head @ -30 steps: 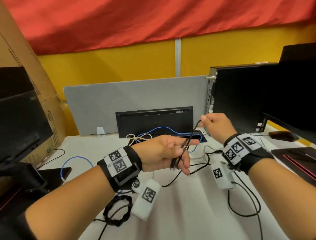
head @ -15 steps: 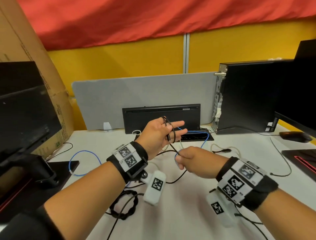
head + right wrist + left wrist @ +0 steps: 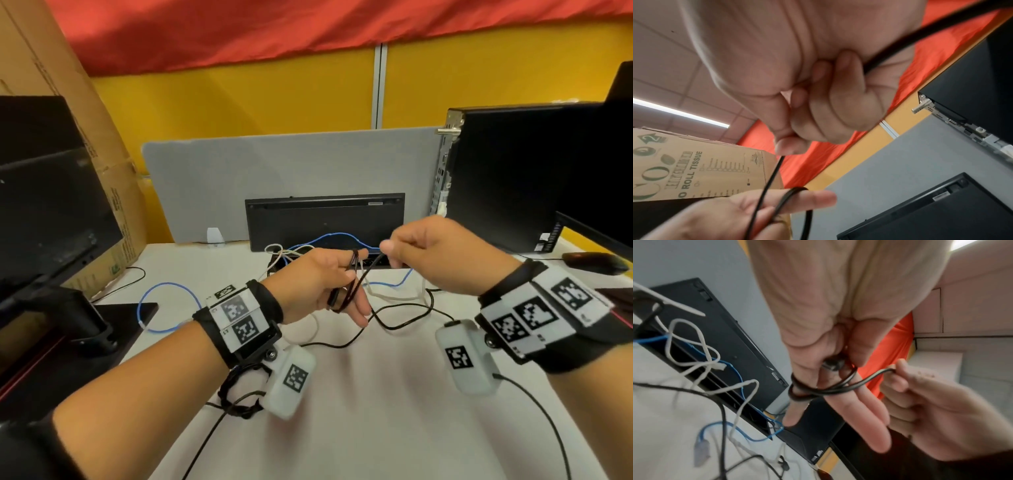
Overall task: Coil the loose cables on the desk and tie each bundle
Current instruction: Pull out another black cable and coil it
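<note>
A thin black cable is wound in a few loops around the straight fingers of my left hand, raised above the white desk. In the left wrist view the thumb pins the cable's plug against the fingers, with the loops just below it. My right hand is close by to the right, thumb and curled fingers pinching the same cable a short way from the loops. The cable's slack trails down onto the desk.
A coiled black bundle lies under my left wrist. Loose blue cable and white cable lie behind the hands. An upright keyboard, PC tower, left monitor, cardboard box and mouse ring the desk.
My right hand dropped below the left hand with the cable, then rose again to the right of its fingertips. The loops stay on the left fingers.
</note>
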